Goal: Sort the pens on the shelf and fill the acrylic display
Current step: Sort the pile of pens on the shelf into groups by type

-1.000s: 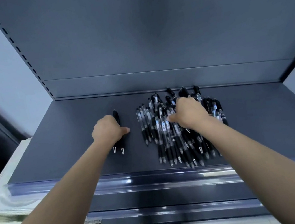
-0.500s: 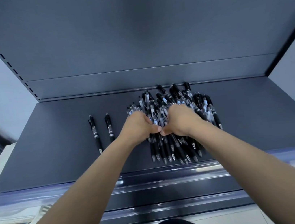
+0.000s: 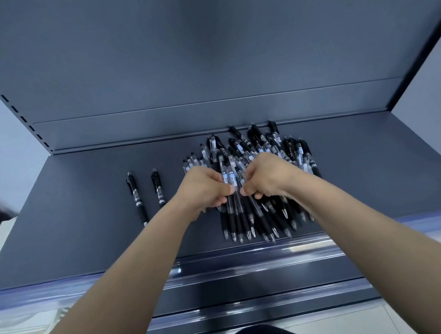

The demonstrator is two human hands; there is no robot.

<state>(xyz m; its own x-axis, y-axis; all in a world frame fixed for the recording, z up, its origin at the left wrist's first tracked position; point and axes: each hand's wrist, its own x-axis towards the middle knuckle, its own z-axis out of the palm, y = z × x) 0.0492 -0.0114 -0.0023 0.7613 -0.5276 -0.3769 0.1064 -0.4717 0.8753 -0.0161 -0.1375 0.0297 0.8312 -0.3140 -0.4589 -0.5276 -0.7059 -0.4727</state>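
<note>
Pinching pens (image 3: 229, 177) together, left hand (image 3: 204, 187) and right hand (image 3: 269, 177) meet thumb-to-thumb; barrels run front-to-back, sorted pair (image 3: 158, 188) lies past the left.

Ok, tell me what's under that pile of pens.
Only the dark shelf shows around the pile of pens. The left grip and right grip each pinch pens on top, hiding its middle. Anything beneath the heaped pens is covered.
</note>
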